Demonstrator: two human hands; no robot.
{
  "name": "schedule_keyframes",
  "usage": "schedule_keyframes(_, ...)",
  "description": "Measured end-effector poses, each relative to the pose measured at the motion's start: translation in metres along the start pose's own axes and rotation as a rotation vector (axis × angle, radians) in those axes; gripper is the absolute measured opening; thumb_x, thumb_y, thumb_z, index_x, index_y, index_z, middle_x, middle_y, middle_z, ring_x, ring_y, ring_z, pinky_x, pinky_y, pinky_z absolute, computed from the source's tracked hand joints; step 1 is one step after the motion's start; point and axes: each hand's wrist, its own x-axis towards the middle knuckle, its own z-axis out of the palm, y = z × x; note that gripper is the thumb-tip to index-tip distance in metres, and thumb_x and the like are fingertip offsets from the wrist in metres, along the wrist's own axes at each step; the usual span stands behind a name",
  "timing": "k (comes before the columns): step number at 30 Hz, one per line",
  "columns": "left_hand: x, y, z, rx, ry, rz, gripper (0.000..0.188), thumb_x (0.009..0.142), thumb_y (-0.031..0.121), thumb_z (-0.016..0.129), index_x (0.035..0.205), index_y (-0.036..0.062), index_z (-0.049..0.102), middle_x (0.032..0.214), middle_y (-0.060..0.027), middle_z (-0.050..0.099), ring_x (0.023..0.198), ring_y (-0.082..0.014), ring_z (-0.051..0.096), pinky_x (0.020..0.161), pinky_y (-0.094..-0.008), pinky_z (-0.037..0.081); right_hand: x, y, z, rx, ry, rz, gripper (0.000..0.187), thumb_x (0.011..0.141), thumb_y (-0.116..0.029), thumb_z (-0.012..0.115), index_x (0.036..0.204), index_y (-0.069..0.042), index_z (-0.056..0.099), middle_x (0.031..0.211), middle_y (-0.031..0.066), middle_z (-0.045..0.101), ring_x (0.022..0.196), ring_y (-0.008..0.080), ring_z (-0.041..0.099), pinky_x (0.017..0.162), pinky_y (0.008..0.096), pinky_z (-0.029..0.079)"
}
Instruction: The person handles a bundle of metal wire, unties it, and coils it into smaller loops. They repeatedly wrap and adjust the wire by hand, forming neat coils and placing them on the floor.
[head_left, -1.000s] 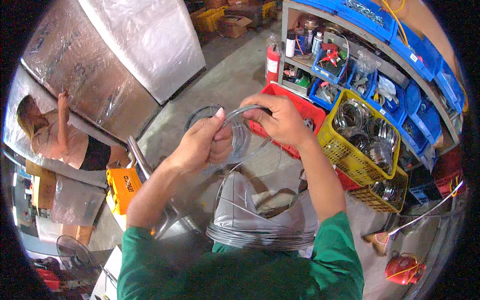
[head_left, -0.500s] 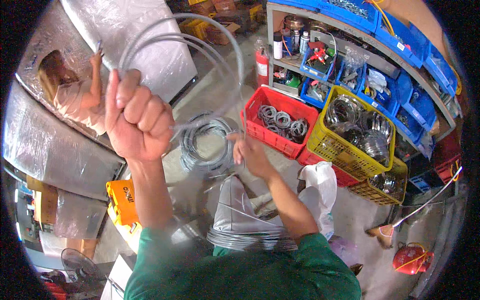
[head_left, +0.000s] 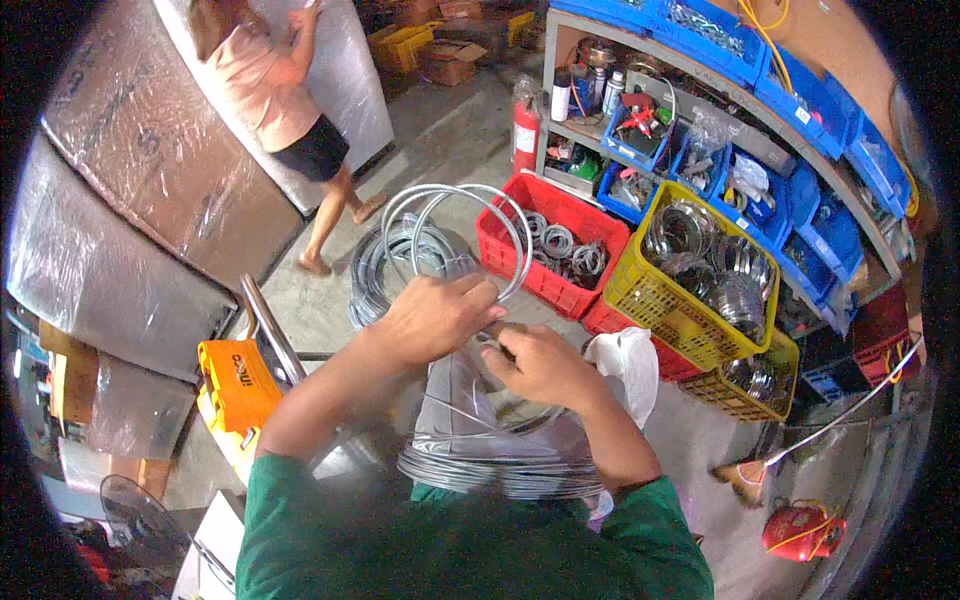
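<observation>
My left hand (head_left: 440, 314) is closed round a small coil of grey wire cable (head_left: 527, 240), whose loops stand up beyond the knuckles. Close against it, my right hand (head_left: 537, 366) is closed with thumb and fingers pinched at the bottom of the same coil; the exact grip is partly hidden. On the floor behind the held loops lies a larger bundle of coiled cable (head_left: 366, 268). Another flat coil of cable (head_left: 500, 478) rests across my lap, with a strand rising toward the hands.
A red crate (head_left: 560, 297) of small cable coils stands ahead right, beside a yellow crate (head_left: 690, 325) of shiny rings. Blue bins (head_left: 800, 210) fill a shelf behind. An orange case (head_left: 240, 385) sits left. A barefoot person (head_left: 275, 100) is near the wrapped panels.
My left hand has come down and right from its raised position, bringing the cable loops in to meet my right hand. The loops look smaller. The other person has moved right.
</observation>
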Motion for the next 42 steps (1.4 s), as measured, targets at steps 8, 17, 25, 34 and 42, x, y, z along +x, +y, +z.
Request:
schedule_keyframes(8, -0.011, 0.006, 0.009, -0.112, -0.218, -0.135, 0.036, 0.103, 0.04, 0.045, 0.098, 0.0071, 0.058, 0.071, -0.0202, 0.066, 0.068, -0.0424, 0.066, 0.062, -0.056, 0.051, -0.006, 0.014, -0.031, -0.425, 0.246, -0.115, 0.026, 0.085, -0.023, 0.073, 0.103, -0.008, 0.063, 0.081, 0.0125, 0.066, 0.07, 0.0314, 0.067, 0.062, 0.0427, 0.052)
schedule_keyframes(17, -0.043, -0.004, -0.01, -0.392, -0.358, -0.257, 0.047, 0.104, 0.042, 0.049, 0.085, 0.0003, 0.06, 0.068, -0.0171, 0.062, 0.064, -0.0361, 0.062, 0.061, -0.0468, 0.047, -0.031, 0.047, -0.085, -0.947, 0.26, -0.202, 0.037, 0.074, -0.038, 0.077, 0.095, -0.011, 0.063, 0.081, 0.006, 0.062, 0.078, 0.0255, 0.067, 0.07, 0.0398, 0.053)
schedule_keyframes(25, -0.063, 0.0, -0.035, -1.605, -0.226, -0.579, 0.044, 0.096, 0.043, 0.065, 0.069, 0.0137, 0.047, 0.061, 0.0067, 0.033, 0.053, -0.0069, 0.03, 0.048, -0.0265, 0.023, -0.041, 0.083, -0.068, -0.74, 0.357, -0.116, 0.043, 0.078, -0.047, 0.075, 0.09, -0.007, 0.063, 0.074, 0.0084, 0.062, 0.066, 0.0307, 0.065, 0.057, 0.0417, 0.051)
schedule_keyframes(34, -0.096, -0.009, -0.022, -2.169, -0.051, -0.725, 0.047, 0.1, 0.046, 0.055, 0.065, 0.0193, 0.038, 0.052, 0.0097, 0.025, 0.041, -0.006, 0.02, 0.041, -0.0265, 0.017, -0.096, 0.116, -0.047, -0.371, 0.097, 0.29, 0.021, 0.095, -0.017, 0.064, 0.089, 0.002, 0.058, 0.08, 0.0222, 0.065, 0.076, 0.041, 0.065, 0.066, 0.0495, 0.049)
schedule_keyframes(42, -0.056, 0.055, 0.029, -2.945, 0.146, 0.141, 0.048, 0.107, 0.051, 0.029, 0.078, 0.0158, 0.043, 0.051, 0.0104, 0.024, 0.037, -0.0037, 0.018, 0.036, -0.0222, 0.017, -0.041, 0.151, 0.028, 0.584, 0.691, 0.466, 0.047, 0.103, -0.047, 0.05, 0.089, -0.003, 0.063, 0.073, 0.0029, 0.055, 0.065, 0.0138, 0.052, 0.061, 0.0306, 0.043)
